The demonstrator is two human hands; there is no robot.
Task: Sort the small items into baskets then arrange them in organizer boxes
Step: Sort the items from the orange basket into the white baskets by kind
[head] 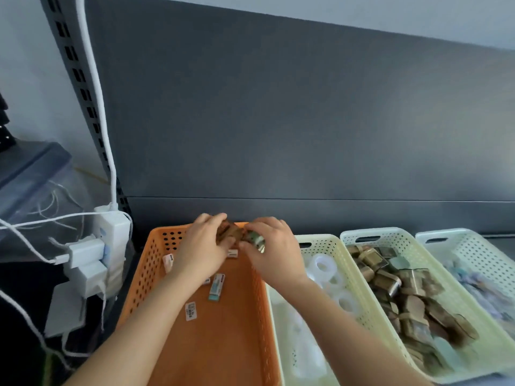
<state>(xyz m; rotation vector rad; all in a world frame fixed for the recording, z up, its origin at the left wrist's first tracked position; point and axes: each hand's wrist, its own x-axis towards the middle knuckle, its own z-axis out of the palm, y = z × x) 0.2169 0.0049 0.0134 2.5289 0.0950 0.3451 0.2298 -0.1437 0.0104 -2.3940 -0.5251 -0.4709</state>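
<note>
Off the shelf, far left: white power strip (113,235) with chargers and cables; not part of the sort.

Orange basket (156,274): leftmost of four, nearly emptied. Loose on its floor: a few small white labelled packets, e.g. one long packet (216,286) mid-floor and a barcode-tagged one (191,311) nearer the person.

Left hand (203,246): over the far end of the orange basket, fingers curled around a cluster of small brown boxes (230,232).

Right hand (274,252): just beside the left, closed on the same cluster from the other side, a greenish box (256,240) at its fingertips.

Cream basket (354,274): clear tape rolls (323,264).

Pale green basket (404,246): heaped with brown boxes (409,302) matching those held; judged the destination.

Far-right basket (473,246): pale bluish items, blurred, kind not told.

Handling note: the step appears to be gathering the last brown boxes. Press them together from both sides so none slips out between the palms, lift clear of the orange rim, carry low across the cream basket, and lower onto the heap rather than dropping, since it already stands near the rim. The white packets need separate handling
</note>
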